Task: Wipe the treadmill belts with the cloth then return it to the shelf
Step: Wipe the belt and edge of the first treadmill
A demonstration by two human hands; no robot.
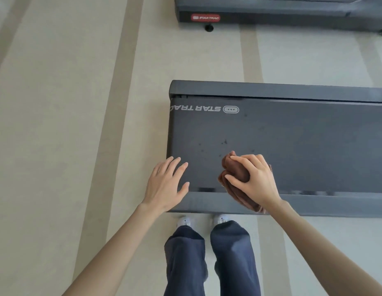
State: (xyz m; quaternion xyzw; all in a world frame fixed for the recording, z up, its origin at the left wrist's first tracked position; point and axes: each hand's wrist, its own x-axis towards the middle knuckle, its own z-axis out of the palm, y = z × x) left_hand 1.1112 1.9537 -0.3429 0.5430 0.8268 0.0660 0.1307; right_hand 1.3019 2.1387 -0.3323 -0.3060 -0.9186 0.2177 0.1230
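Two treadmills on a pale beige striped carpet floor (79, 124), seen from above. Nearer one: a wide dark grey rubber treadmill belt (292, 146) lying directly under both sets of fingers, printed with a white STAR TRAC logo (204, 108) beyond the fingertips, and speckled with small dark spots just ahead of the right knuckles. Grey plastic side rail (314, 205) running along the near edge, on the wrist side of the fingers. Farther off, well beyond the fingertips, a second dark grey treadmill deck (271, 11) with a red STAR TRAC badge (205, 17). Below the wrists, dark blue trouser legs (207, 263) and white shoes (186, 221) close to the rail. Left hand (164, 184) flat and empty, fingers (175, 164) spread apart, tips reaching over the belt's end corner. Right hand (253, 180) curled, fingers (241, 160) and thumb pinching a bunched brown terry cloth (230, 167), pressed onto the belt, its loose tail trailing back under the palm across the rail.
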